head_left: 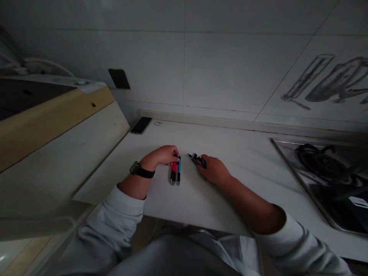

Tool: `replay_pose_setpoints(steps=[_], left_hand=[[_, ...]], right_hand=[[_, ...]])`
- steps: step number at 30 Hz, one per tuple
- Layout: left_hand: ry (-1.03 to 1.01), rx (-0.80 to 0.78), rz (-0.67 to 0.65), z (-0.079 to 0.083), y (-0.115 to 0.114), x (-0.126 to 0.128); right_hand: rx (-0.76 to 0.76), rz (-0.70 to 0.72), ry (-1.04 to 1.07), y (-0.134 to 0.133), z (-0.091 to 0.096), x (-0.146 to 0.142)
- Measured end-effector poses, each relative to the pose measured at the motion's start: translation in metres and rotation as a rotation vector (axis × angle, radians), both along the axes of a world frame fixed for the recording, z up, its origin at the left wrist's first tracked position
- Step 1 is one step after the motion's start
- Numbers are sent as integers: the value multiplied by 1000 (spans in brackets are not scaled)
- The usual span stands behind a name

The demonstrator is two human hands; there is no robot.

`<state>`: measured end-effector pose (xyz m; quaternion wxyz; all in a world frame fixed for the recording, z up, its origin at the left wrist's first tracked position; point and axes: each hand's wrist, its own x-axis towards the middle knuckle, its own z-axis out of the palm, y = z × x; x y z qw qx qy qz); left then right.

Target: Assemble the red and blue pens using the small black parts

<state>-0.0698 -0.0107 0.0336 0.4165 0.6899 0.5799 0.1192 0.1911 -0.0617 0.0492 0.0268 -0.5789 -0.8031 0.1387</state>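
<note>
With the left hand (pixel 167 155), touching the far ends of red pens (pixel 174 172) and a blue pen (pixel 179 172) — laid side by side on the counter (pixel 163 201), midway between its back and front edges, with near ends toward the front edge. Bent at the fingers, thumb and fingertips close together; cannot tell whether clamped on a pen or only resting there. With the right hand (pixel 214 168), clamping a loose bunch of pens (pixel 199 159) just to the right of that row — black and blue parts showing, ends poking out toward the left hand. Worn at the left wrist, a black watch (pixel 142 170). Flat at the counter's back left corner, a phone (pixel 141 125); near it, by the back edge, a thin ring (pixel 157 123). Toward the right end, a stove (pixel 324 172).
</note>
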Motion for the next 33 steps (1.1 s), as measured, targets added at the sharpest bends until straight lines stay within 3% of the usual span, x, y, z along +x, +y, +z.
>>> replay_pose_setpoints(steps=[6, 11, 17, 25, 33], left_hand=[[5, 153, -53, -2, -3, 23], [-27, 155, -16, -3, -7, 30], [248, 500, -95, -2, -12, 32], [235, 488, -241, -6, -21, 37], [271, 533, -207, -7, -31, 61]], right_hand=[[-17, -84, 65, 9, -1, 5], [-15, -69, 0, 12, 4, 10], [-52, -23, 1, 7, 9, 5], [-59, -102, 52, 15, 11, 12], [-93, -56, 27, 16, 2, 12]])
